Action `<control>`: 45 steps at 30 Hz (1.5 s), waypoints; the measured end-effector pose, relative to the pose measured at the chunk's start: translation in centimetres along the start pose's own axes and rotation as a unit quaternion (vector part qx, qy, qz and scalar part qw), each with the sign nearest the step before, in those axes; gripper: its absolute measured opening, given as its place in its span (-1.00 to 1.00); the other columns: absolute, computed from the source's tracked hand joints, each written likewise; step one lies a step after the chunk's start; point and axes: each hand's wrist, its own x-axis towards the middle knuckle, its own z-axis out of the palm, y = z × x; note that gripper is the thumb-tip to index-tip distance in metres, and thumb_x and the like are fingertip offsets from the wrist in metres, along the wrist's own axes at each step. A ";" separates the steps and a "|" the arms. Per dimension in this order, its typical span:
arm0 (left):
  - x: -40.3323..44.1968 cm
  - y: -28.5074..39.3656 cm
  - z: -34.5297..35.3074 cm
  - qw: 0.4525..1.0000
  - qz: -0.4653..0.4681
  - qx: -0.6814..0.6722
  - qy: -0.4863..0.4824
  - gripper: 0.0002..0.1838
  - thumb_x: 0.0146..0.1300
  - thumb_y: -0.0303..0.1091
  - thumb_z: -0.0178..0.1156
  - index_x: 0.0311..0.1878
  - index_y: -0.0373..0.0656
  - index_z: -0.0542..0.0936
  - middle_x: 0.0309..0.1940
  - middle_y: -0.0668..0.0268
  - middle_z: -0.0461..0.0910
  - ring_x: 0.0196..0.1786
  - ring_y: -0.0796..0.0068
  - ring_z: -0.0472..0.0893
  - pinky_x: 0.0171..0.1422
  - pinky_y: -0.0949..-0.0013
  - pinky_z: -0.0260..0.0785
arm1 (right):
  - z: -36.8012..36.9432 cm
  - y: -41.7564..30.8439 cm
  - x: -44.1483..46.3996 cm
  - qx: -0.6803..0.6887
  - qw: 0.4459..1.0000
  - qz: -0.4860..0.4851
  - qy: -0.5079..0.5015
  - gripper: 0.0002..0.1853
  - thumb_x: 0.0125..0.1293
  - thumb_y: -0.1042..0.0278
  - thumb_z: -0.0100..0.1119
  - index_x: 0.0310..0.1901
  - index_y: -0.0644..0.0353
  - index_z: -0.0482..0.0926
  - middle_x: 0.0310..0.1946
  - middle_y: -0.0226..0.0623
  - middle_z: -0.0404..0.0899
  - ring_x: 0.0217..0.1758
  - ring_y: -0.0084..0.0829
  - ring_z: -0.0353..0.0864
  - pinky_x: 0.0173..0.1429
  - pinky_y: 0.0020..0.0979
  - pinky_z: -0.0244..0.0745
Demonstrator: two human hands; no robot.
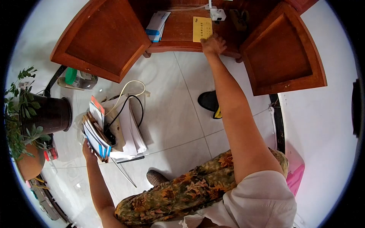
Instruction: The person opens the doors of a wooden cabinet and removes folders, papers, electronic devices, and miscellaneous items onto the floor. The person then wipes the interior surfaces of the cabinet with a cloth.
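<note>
Yellow booklet (199, 28): on the cabinet floor (178, 32), by the front edge, right of its middle; best slid flat, clear of the white adapter (218, 15).
Right hand (214, 45): your thumb's at its near right corner, other fingers look spread; guide along the edge.
Left hand (88, 150): at the paper bundle (96, 137); can't tell finger state, tips hidden. Support from below.
Counts: yellow booklet 1, adapter 1, open doors (102, 41) 2, blue-white papers (157, 25) at cabinet's left end 2+, overlapping.

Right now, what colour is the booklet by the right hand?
The booklet is yellow with dark printing; the head view shows it.
</note>
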 end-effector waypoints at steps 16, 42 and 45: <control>-2.8 1.9 2.6 0.994 0.099 -0.033 0.026 -0.59 0.32 -0.17 0.10 0.08 -0.28 0.50 -0.03 0.17 0.57 -0.02 0.29 0.55 0.12 0.29 0.38 | -0.1 -1.1 0.3 0.032 0.998 0.049 -0.037 -0.25 0.06 -0.24 0.23 0.19 0.11 0.44 0.24 -0.03 0.29 0.34 -0.06 0.18 0.36 0.08 0.01; -4.8 3.8 7.4 0.822 0.427 0.359 0.118 -0.52 0.34 -0.08 0.10 0.14 -0.28 0.47 0.20 0.01 0.36 0.28 0.07 0.32 0.38 0.17 0.11 | 2.8 -5.4 1.8 0.527 0.849 0.019 0.033 -0.70 0.25 0.39 0.21 -0.02 0.26 0.41 -0.06 -0.07 0.42 -0.02 -0.13 0.48 0.08 -0.19 0.40; -4.6 3.6 7.5 0.847 0.409 0.329 0.086 -0.52 0.36 -0.09 0.07 0.13 -0.30 0.46 0.16 0.03 0.39 0.23 0.11 0.36 0.35 0.20 0.14 | 1.4 -9.1 0.5 0.713 0.701 0.015 -0.022 -0.72 0.29 0.44 0.18 -0.03 0.23 0.37 -0.13 -0.16 0.45 -0.11 -0.28 0.47 0.02 -0.25 0.40</control>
